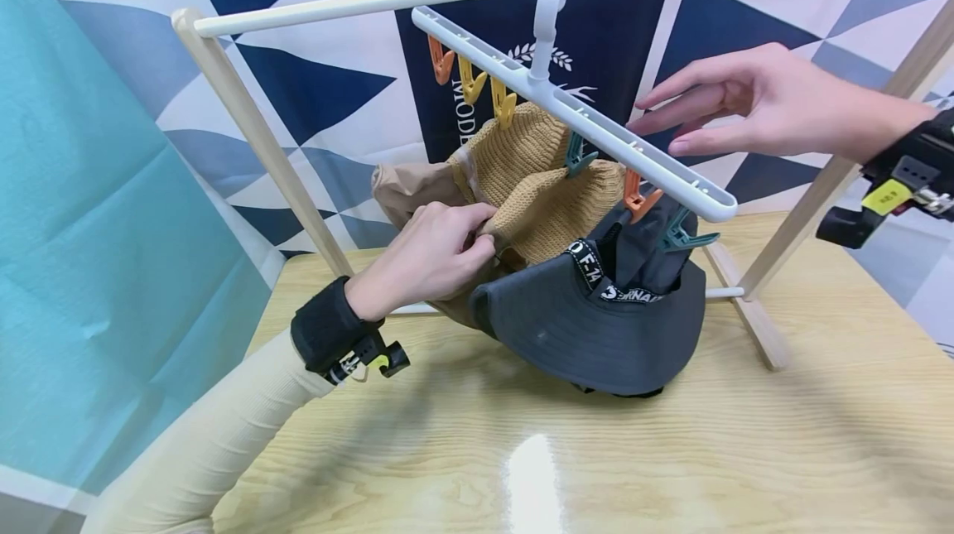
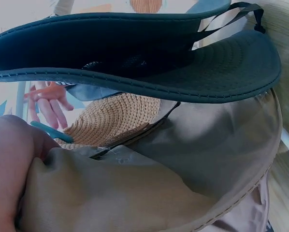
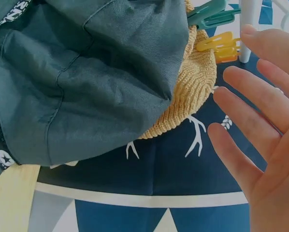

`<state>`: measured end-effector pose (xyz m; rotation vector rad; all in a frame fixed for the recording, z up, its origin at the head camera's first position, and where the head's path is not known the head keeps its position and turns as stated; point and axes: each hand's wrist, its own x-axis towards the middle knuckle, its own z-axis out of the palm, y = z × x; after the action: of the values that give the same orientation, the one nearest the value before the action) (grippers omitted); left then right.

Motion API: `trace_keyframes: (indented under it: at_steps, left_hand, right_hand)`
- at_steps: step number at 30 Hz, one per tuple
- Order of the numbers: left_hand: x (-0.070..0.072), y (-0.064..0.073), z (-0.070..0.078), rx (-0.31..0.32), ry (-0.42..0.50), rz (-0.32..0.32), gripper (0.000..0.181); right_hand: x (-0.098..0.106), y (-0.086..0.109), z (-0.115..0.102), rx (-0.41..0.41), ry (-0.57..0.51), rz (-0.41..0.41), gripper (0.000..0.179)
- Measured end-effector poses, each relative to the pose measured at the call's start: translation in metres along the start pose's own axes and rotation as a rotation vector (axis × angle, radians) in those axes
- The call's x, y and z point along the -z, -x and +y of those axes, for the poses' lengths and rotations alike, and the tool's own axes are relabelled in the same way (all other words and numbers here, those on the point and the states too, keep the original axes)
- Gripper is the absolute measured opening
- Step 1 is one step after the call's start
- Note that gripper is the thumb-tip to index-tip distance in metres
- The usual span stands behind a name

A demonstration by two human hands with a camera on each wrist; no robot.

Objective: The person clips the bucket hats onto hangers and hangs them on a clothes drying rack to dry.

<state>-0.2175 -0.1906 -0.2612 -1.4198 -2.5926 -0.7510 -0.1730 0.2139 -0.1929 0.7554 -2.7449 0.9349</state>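
Observation:
A tan hat of ribbed knit and smooth beige fabric hangs under a pale clip hanger, with a dark green clip at its knit edge. My left hand grips the hat's near edge, thumb and fingers folded over the fabric. To the right of it, a dark grey bucket hat with a lettered band hangs beneath an orange clip and another green clip. My right hand is raised near the hanger's right part, fingers spread and holding nothing.
The hanger hooks over a white rail between wooden legs. Yellow clips and a further orange clip are on its far part. Below lies a wood-grain table; a patterned cloth hangs behind.

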Motion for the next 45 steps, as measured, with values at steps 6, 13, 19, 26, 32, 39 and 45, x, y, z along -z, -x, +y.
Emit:
trace_keyframes:
  at_steps: [6,13,19,26,32,39,45]
  left_hand:
    - [0.0,0.001,-0.002,-0.003,-0.006,0.014,0.016]
    - [0.001,0.002,-0.003,-0.001,-0.002,0.013,0.016]
    - [0.002,0.002,-0.002,0.005,-0.003,0.012,0.015]
    - [0.001,0.001,-0.004,0.0,-0.009,0.017,0.016]
    - [-0.001,0.0,-0.004,0.001,0.002,0.013,0.017]
    - [-0.002,0.0,-0.005,0.016,0.016,0.003,0.015]
    - [-0.002,0.0,-0.006,0.014,0.006,0.005,0.015]
  right_hand:
    - [0.004,0.011,0.001,-0.013,0.099,0.034,0.063]
    - [0.005,0.017,0.005,0.007,0.08,0.056,0.065]
    - [0.003,0.018,-0.001,0.016,-0.018,0.048,0.064]
    - [-0.002,0.013,-0.006,0.177,-0.003,0.008,0.066]
    - [-0.007,0.015,-0.011,0.221,0.001,0.015,0.062]
    - [-0.016,0.019,-0.02,0.248,-0.213,0.066,0.054]
    - [-0.025,0.026,-0.027,0.219,-0.153,0.125,0.056]
